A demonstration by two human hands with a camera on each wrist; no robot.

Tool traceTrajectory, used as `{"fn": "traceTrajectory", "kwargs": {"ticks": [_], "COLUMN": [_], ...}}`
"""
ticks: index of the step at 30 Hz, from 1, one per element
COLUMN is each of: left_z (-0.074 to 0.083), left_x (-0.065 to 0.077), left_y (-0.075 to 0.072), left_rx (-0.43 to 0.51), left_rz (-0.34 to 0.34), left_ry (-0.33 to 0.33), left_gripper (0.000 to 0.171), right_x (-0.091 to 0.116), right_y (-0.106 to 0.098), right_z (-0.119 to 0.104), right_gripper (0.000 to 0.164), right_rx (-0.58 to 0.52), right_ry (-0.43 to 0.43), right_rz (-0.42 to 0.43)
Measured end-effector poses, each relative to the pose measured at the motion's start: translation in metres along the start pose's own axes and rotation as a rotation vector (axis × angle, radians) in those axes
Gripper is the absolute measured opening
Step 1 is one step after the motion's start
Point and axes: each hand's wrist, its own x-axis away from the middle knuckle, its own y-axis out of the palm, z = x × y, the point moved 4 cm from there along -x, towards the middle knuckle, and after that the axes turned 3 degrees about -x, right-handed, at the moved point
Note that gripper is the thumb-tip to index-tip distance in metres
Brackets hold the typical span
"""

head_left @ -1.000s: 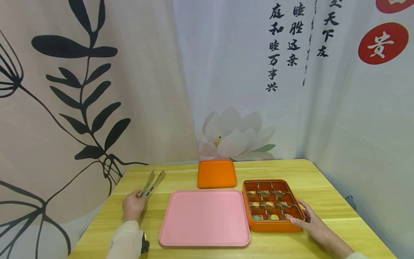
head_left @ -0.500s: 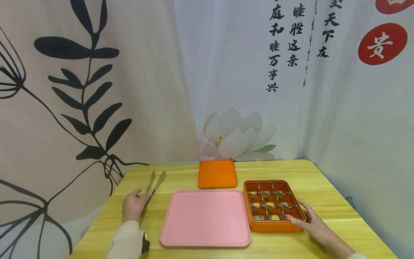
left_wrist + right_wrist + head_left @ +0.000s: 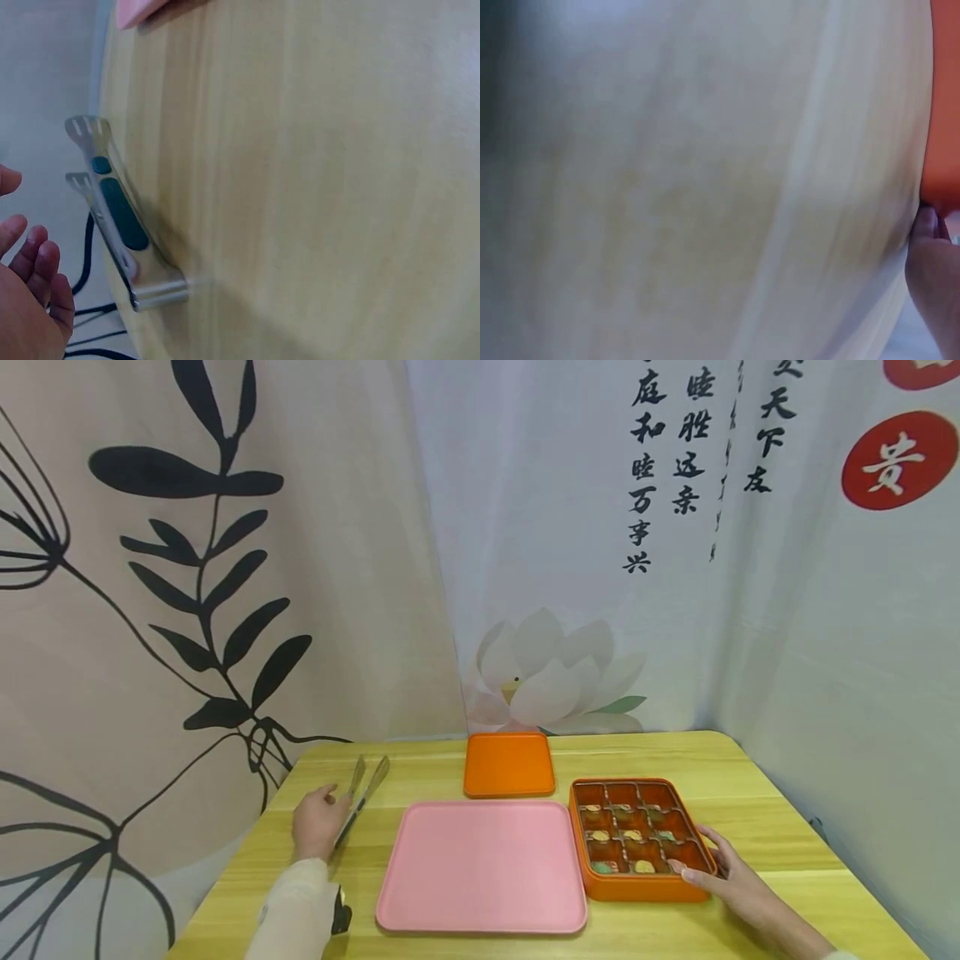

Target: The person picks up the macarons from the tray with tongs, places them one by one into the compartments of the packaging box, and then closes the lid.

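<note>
A pair of metal tongs [image 3: 124, 214] with dark teal grips lies on the table's left side, its arms spread. My left hand [image 3: 318, 822] is just left of the tongs; in the left wrist view, the left hand [image 3: 30, 292] has loosely bent fingers and stands apart from them. On the right sits an orange box [image 3: 645, 887] divided into compartments, several with small yellow, green or pink pieces that are too small to identify. My right hand [image 3: 738, 881] grips its front right corner, thumb at the front edge and fingers along the right side.
A pink tray [image 3: 483, 868] lies in the middle, beside the box. Behind it is a flat orange lid-like piece [image 3: 510, 766]. The wooden table [image 3: 795, 852] ends at a printed curtain [image 3: 390, 568] at the back. Dark cables [image 3: 90, 255] hang beyond the table edge.
My left hand has let go of the tongs and drawn slightly away, leaving them on the table. The right hand keeps its hold on the box. The head view has shifted slightly.
</note>
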Motion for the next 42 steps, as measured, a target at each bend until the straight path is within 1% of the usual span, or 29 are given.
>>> {"fn": "traceTrajectory", "kwargs": {"ticks": [5, 9, 12, 13, 16, 18, 20, 22, 25, 27, 33, 37, 42], "left_z": [0.013, 0.026, 0.036, 0.039, 0.048, 0.054, 0.061, 0.069, 0.083, 0.092, 0.114, 0.122, 0.128], "left_x": [-0.006, -0.009, -0.011, -0.014, -0.024, -0.031, -0.038, -0.044, -0.052, -0.056, -0.072, -0.082, -0.096], "left_y": [0.002, 0.004, 0.005, 0.005, 0.010, 0.014, 0.019, 0.023, 0.030, 0.035, 0.052, 0.068, 0.092], "left_rx": [0.001, 0.009, 0.024, 0.029, 0.059, 0.073, 0.086, 0.095, 0.133, 0.163, 0.226, 0.270, 0.293], "left_rz": [0.004, 0.015, 0.013, 0.008, -0.022, -0.040, -0.059, -0.065, -0.081, -0.101, -0.179, -0.244, -0.306], "left_ry": [0.036, 0.051, 0.072, 0.080, 0.096, 0.108, 0.124, 0.146, 0.170, 0.187, 0.242, 0.233, 0.266], "left_gripper": [0.048, 0.048, 0.048, 0.048, 0.053, 0.055, 0.055, 0.050, 0.048, 0.048, 0.053, 0.058, 0.061], "right_x": [0.000, 0.000, -0.001, -0.004, -0.013, -0.020, -0.028, -0.038, -0.054, -0.066, -0.108, -0.139, -0.175], "right_y": [0.000, -0.004, -0.013, -0.015, -0.022, -0.023, -0.022, -0.018, -0.007, 0.003, 0.046, 0.075, 0.105], "right_z": [-0.002, -0.006, -0.015, -0.019, -0.036, -0.049, -0.062, -0.075, -0.098, -0.112, -0.150, -0.167, -0.178], "right_gripper": [0.090, 0.089, 0.088, 0.088, 0.087, 0.088, 0.088, 0.089, 0.092, 0.094, 0.094, 0.093, 0.087], "right_rx": [-0.007, 0.034, 0.100, 0.107, 0.146, 0.152, 0.156, 0.158, 0.155, 0.149, 0.136, 0.107, 0.053], "right_ry": [0.020, 0.035, 0.035, 0.036, 0.000, -0.032, -0.084, -0.122, -0.160, -0.165, -0.176, -0.173, -0.136], "right_rz": [-0.011, -0.008, -0.002, 0.000, 0.028, 0.052, 0.084, 0.112, 0.143, 0.150, 0.149, 0.135, 0.146]}}
